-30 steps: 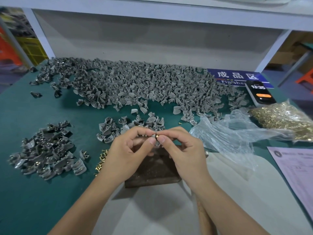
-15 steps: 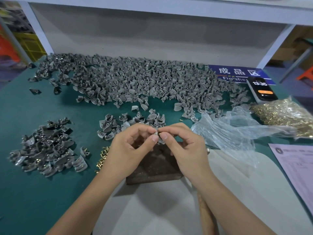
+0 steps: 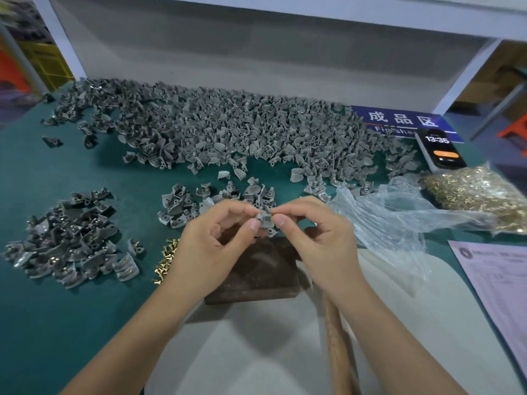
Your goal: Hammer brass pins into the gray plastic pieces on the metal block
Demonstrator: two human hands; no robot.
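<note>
Both hands' fingers [image 3: 254, 224] pinch one gray piece [image 3: 265, 218] above the metal block [image 3: 256, 273] — loose pins [image 3: 165, 259] left, hammer handle [image 3: 338, 346] right.

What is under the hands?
Under the left hand and right hand sits a dark metal block. A wooden handle pokes out; its head is hidden.

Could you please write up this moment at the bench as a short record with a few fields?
left hand: left hand pinches the gray plastic piece
right hand: right hand pinches the same piece from the other side
held piece: above the metal block, not resting on it
hammer: wooden handle lies under the right forearm, not held
loose pins: brass pins left of the block
pin stock: bag of pins at right
unworked pieces: large gray pile at the back
</note>
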